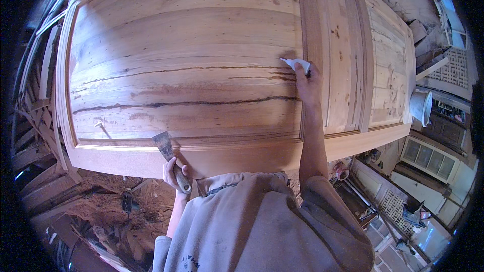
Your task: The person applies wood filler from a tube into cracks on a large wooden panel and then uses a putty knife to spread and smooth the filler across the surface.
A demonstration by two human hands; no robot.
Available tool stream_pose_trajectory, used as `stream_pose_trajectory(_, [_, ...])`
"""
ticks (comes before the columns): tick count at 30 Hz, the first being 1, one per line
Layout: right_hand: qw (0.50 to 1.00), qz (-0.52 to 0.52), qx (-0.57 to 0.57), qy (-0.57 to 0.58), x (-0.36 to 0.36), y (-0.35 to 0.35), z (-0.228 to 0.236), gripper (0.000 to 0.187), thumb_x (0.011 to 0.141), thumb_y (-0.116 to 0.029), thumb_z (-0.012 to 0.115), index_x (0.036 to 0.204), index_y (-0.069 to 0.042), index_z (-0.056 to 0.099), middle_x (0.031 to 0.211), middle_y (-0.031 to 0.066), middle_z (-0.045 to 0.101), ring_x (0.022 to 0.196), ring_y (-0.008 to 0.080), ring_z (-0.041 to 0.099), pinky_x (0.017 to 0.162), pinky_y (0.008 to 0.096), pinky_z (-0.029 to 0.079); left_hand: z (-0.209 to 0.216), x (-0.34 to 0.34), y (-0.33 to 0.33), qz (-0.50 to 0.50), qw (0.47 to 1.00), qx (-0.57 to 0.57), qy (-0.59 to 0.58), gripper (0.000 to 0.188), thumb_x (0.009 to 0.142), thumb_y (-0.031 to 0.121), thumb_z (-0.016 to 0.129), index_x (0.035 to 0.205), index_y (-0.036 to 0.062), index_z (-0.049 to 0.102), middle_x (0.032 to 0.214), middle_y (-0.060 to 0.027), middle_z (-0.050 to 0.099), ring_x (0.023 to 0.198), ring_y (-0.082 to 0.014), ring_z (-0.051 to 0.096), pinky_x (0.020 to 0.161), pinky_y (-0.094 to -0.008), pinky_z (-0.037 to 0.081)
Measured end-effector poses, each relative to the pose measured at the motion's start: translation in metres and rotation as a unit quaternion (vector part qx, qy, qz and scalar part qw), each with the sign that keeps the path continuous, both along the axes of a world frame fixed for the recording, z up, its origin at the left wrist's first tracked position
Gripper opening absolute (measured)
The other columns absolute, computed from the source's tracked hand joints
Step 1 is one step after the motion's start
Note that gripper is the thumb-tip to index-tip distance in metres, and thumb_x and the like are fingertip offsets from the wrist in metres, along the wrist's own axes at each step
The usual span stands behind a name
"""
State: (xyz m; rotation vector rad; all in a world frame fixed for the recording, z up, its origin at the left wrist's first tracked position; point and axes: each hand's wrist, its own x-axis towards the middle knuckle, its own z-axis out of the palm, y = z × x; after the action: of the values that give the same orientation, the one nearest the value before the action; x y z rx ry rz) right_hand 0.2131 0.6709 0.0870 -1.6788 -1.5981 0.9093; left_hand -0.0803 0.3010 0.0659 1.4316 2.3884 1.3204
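stacked rough brown timber boards (48, 63) line the workshop's edge, well left of the left hand (173, 174), and loose reddish-brown sawdust (96, 204) lies below and left of it. up and left of that hand, a small pale peg-like piece (98, 124) sits on the big framed door of pale planks (191, 30), which spreads beyond both hands and looks heavy and stiff. the left hand is wrapped around a flat grey metal scraper with a worn wooden handle (164, 146), its blade pointing away from the body. it should be light, the blade thin but firm; the handle is the place to grip, clear of the edge. between the hands, a long dark jagged crack (166, 104) crosses the planks.

farther right, the right hand (309, 80) grasps a small white plastic bottle with a narrow nozzle (302, 64), tip aimed left, over the planks; whether it touches them i cannot tell. the bottle is probably light and squeezable, best held around its body, the slim nozzle left free. well right of this hand, beyond the door's end, is a whitish round tub (421, 107).
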Motion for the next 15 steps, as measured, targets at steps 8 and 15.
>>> stream_pose_trajectory(8, [0.999,0.018,-0.028,0.037,-0.017,-0.004,0.016,0.028,0.096,-0.024,0.063,0.104,0.001,0.071,0.088,0.0071,0.073,0.078,0.0141,0.065,0.07,0.03,0.051,0.001,0.0,0.0,0.0,1.0,0.0,0.0,0.042,0.092,0.038,0.066,0.109,0.0005,0.062,0.089,-0.0159,0.064,0.071,-0.0303,0.06,0.065,-0.0378,0.048])
stream_pose_trajectory(15, [1.0,0.03,0.008,-0.001,-0.02,-0.002,0.012,0.028,0.096,-0.025,0.064,0.102,0.001,0.071,0.082,0.0087,0.072,0.072,0.0146,0.064,0.065,0.031,0.051,0.0,0.0,0.0,0.004,1.0,0.002,-0.011,0.043,0.091,0.039,0.067,0.109,0.0009,0.062,0.088,-0.0148,0.064,0.07,-0.0287,0.059,0.063,-0.0372,0.047])
